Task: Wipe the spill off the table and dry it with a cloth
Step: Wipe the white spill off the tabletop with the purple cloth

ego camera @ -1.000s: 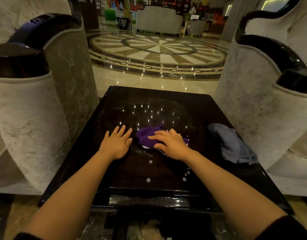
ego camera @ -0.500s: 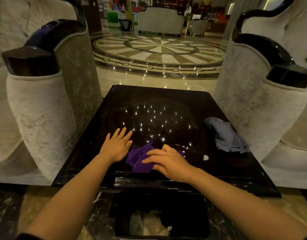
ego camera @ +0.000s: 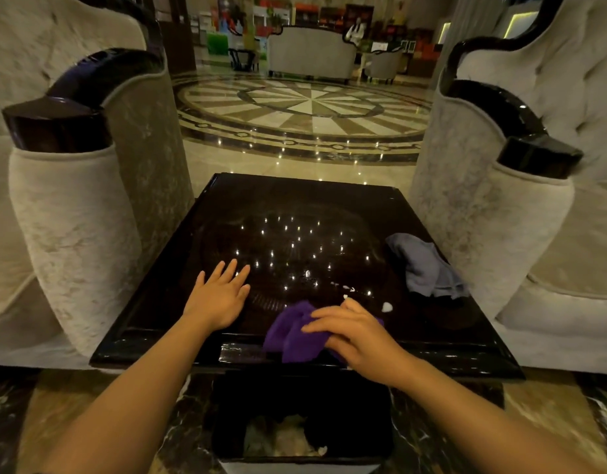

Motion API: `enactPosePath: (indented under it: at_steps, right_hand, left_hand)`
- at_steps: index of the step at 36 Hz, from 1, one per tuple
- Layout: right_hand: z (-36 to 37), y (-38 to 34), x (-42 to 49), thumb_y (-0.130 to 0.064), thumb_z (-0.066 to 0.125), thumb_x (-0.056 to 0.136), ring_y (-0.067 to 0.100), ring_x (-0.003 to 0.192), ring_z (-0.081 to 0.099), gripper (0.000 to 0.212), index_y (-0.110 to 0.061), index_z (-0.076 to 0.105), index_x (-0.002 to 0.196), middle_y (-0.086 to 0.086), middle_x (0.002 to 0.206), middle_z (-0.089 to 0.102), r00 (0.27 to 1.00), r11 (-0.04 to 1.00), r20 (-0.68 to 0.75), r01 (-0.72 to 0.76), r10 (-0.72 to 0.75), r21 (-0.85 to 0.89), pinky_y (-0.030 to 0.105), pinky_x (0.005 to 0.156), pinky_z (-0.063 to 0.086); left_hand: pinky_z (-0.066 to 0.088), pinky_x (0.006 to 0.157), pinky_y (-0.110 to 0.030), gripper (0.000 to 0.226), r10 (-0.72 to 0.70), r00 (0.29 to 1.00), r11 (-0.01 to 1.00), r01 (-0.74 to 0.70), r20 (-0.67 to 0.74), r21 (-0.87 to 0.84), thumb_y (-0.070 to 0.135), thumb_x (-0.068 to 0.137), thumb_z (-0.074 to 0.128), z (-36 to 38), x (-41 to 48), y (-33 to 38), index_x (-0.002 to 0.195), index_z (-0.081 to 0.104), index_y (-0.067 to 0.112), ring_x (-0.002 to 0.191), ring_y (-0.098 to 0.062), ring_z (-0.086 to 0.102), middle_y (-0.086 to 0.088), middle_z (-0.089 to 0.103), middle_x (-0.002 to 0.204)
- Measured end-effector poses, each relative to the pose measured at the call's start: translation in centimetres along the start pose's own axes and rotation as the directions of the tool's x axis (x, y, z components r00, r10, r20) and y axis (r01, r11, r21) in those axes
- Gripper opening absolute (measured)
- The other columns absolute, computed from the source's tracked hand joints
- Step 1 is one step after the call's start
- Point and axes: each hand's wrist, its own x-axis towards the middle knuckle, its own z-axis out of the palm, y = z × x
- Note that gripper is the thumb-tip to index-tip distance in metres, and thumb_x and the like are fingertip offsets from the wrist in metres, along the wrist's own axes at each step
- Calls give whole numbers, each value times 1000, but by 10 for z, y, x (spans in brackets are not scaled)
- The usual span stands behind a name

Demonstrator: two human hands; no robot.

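A purple cloth [ego camera: 295, 333] lies bunched at the front edge of the glossy black table [ego camera: 295, 213], partly hanging over it. My right hand [ego camera: 353, 331] presses on the cloth's right part with fingers extended. My left hand [ego camera: 220, 295] rests flat on the tabletop to the left of the cloth, fingers spread. Small white bits of spill [ego camera: 385, 306] dot the surface just beyond and right of my right hand. A grey-blue cloth [ego camera: 425, 265] lies crumpled near the table's right edge.
A black bin [ego camera: 233, 419] with crumpled waste stands on the floor below the table's front edge. Upholstered armchairs [ego camera: 79, 213] [ego camera: 500, 217] flank the table closely on both sides. A marble lobby floor [ego camera: 305, 111] stretches beyond.
My right hand has dragged the purple cloth from mid-table toward me, down to the front edge. The left hand stays flat in place. White bits now lie right of the cloth.
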Motion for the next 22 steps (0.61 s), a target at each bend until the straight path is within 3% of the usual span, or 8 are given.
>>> enactPosePath:
  at_steps: [4,6,11,13,17,19,22]
  right_hand:
    - [-30,10,-2,-4,58,83,23,95,53,31,-17,63,111,-7,114,56,973,998,-223,-67,63,-9,10,82,31]
    - [-43,17,0,-1,58,82,27,96,56,31,-14,63,110,0,113,61,938,993,-334,-109,90,-39,7,81,29]
    - [-63,44,10,-4,57,84,30,106,57,27,-9,62,111,13,111,67,821,959,-522,-282,230,-21,41,95,40]
    - [-61,57,13,-13,53,88,30,109,54,29,-10,58,116,14,116,63,780,913,-525,-408,342,-12,46,97,41]
    - [-43,79,15,-31,51,89,32,120,39,40,-13,48,125,14,131,45,724,752,-409,-647,555,-124,42,97,38]
    - [-34,87,17,-35,48,89,33,126,32,44,-11,44,126,13,139,38,724,713,-360,-674,588,-192,44,101,34]
    - [-32,95,21,-29,47,90,31,133,28,48,-8,36,131,16,145,33,755,766,-316,-632,574,-119,43,108,27]
  left_hand:
    - [0,117,-46,51,4,1000,1000,-4,2,11,38,98,16,0,0,0,146,4,26,145,-21,-6,-3,-2,158]
    - [0,117,-46,51,4,1000,1000,-4,1,14,38,98,15,0,0,-1,146,4,26,145,-21,-5,-2,-2,158]
    - [0,117,-46,51,4,1000,1000,-4,2,15,38,98,15,0,-1,-1,146,3,26,145,-21,-6,-2,-2,158]
    - [0,117,-46,51,3,1000,1000,-3,3,16,38,98,15,-1,-1,0,146,3,26,145,-21,-6,-2,-2,158]
    - [0,117,-46,51,6,1000,1000,-6,6,13,38,98,15,-1,-2,-1,146,3,26,145,-21,-6,-2,-3,158]
    - [0,117,-45,51,10,1000,1000,-10,3,13,39,98,15,-1,-1,-1,146,3,27,145,-20,-6,-2,-3,158]
    - [0,117,-45,51,14,1000,1000,-14,1,10,39,98,15,-1,0,-2,146,3,27,145,-20,-6,-2,-2,158]
